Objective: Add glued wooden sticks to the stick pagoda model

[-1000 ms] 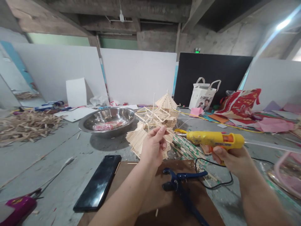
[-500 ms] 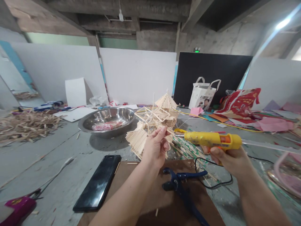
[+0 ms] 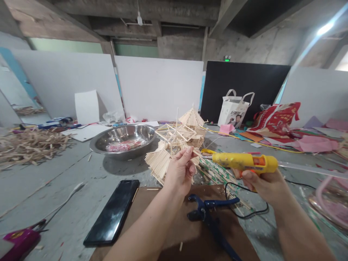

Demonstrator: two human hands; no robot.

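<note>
My right hand (image 3: pixel 262 183) is wrapped round the handle of a yellow hot glue gun (image 3: pixel 241 162), a long glue stick trailing from its back end. The gun's metal nozzle points left, close to the fingertips of my left hand (image 3: pixel 181 168). Those fingers are pinched on a short thin wooden stick (image 3: pixel 198 151), mostly hidden by the fingers. Just behind my left hand stands a model building of wooden sticks (image 3: pixel 157 159), with slatted roofs, an open star-like frame and a pointed tower top.
A brown board (image 3: pixel 160 224) bears a blue pipe cutter (image 3: pixel 208 214), with a black phone (image 3: pixel 112 212) at its left edge. Wrapped stick bundles (image 3: pixel 220 172) lie right of the model. A steel basin (image 3: pixel 95 146) holds plastic packets. A purple tool (image 3: pixel 23 241) lies lower left; a black cord loops near the gun.
Almost nothing differs. The view has shifted very slightly, and the glue gun and both hands keep the same positions around the stick.
</note>
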